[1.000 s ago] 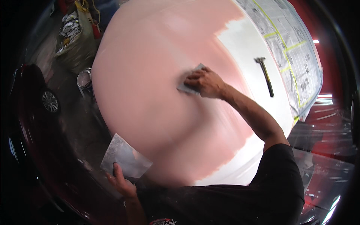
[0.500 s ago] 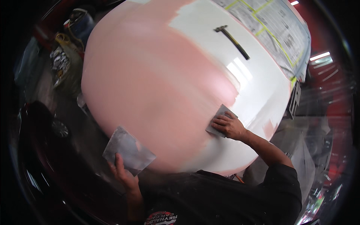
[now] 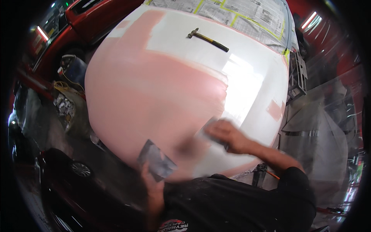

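Before me is a car hood point(image 3: 127, 92), white with a broad pink coat of filler over much of its left and middle. My left hand point(image 3: 152, 181) grips a flat grey board point(image 3: 156, 159) with a pink smear on it, held at the hood's near edge. Farther right, my right hand point(image 3: 228, 135) is closed on a grey rectangular spreader point(image 3: 208, 127), at the border of pink and white. Motion blurs that hand, and I cannot tell whether the spreader touches the surface.
A hammer point(image 3: 208, 40) with a black and yellow handle lies on the hood's far white part. Beyond it, newspaper and yellow-green tape point(image 3: 232, 17) cover the windshield. Left of the hood stand a stuffed bag point(image 3: 67, 106) and a blue bucket point(image 3: 73, 71). A dark car point(image 3: 81, 181) is at lower left.
My view has turned, so the hood and hammer appear shifted. The board in my left hand has come closer to my right hand. My right hand, sharp before, is now blurred by motion.
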`<state>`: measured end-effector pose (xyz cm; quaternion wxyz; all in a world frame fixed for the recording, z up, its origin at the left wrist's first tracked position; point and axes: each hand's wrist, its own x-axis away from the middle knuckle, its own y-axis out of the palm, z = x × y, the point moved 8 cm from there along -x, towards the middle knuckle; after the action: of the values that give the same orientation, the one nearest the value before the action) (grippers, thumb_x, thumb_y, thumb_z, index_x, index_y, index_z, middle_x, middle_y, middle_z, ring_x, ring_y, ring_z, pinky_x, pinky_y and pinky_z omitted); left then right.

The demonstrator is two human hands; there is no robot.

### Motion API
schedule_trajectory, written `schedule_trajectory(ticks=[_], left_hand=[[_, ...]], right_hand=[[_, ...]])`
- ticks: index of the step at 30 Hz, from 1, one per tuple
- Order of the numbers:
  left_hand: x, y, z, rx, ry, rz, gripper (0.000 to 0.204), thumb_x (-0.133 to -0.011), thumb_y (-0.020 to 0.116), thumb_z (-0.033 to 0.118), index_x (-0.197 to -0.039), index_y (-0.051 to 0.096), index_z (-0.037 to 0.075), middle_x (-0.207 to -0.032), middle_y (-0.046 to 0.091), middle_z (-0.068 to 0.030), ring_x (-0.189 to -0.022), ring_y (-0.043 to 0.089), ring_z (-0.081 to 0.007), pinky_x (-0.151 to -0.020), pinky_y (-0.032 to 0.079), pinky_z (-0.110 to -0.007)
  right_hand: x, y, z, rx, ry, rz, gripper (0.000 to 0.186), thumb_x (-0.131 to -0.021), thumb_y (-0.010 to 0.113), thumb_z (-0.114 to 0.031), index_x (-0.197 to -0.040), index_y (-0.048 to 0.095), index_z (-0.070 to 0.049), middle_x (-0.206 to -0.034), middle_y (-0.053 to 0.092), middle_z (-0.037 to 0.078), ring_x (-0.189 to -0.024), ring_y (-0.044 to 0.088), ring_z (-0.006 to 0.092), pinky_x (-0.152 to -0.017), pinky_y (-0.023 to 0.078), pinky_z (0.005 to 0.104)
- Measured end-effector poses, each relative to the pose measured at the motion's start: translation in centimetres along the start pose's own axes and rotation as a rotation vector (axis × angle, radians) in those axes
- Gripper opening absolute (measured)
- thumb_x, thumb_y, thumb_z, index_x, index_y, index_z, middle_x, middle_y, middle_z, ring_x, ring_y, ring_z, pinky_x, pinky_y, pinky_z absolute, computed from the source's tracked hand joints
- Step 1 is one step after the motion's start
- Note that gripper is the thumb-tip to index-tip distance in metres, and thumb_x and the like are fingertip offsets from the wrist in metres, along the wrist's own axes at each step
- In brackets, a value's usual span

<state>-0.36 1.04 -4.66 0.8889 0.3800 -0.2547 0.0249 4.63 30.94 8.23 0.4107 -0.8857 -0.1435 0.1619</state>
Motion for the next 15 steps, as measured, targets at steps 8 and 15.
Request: schedule_trajectory(ticks=[8,15], left_hand=[[2.3,6.5,-1.2,-0.157,-0.203,-0.158,0.035,-0.09,0.059,0.015,-0.122,0.058,0.001,-0.116,0.065,-0.0097,-0.104,0.064,-0.0255,-0.094,0.051,-0.04],[4.4,8.6,6.1,-0.282,0.096,-0.185,0.048,-0.09,0.057,0.014,-0.136,0.05,0.004,-0.131,0.056,-0.0125,-0.122,0.056,-0.0284,-0.102,0.046,-0.044]], right_hand=[[2.2,8.8,-6.4,0.185,-0.233,0.027,0.069,-0.078,0.06,-0.013,-0.145,0.046,-0.022,-0.144,0.044,0.018,-0.132,0.042,0.0363,-0.108,0.034,0.0596],[2.3,1.4,8.5,0.303,0.221,0.347,0.08,-0.065,0.068,0.0,-0.142,0.048,-0.011,-0.133,0.055,0.016,-0.121,0.052,0.0377,-0.097,0.045,0.0485]])
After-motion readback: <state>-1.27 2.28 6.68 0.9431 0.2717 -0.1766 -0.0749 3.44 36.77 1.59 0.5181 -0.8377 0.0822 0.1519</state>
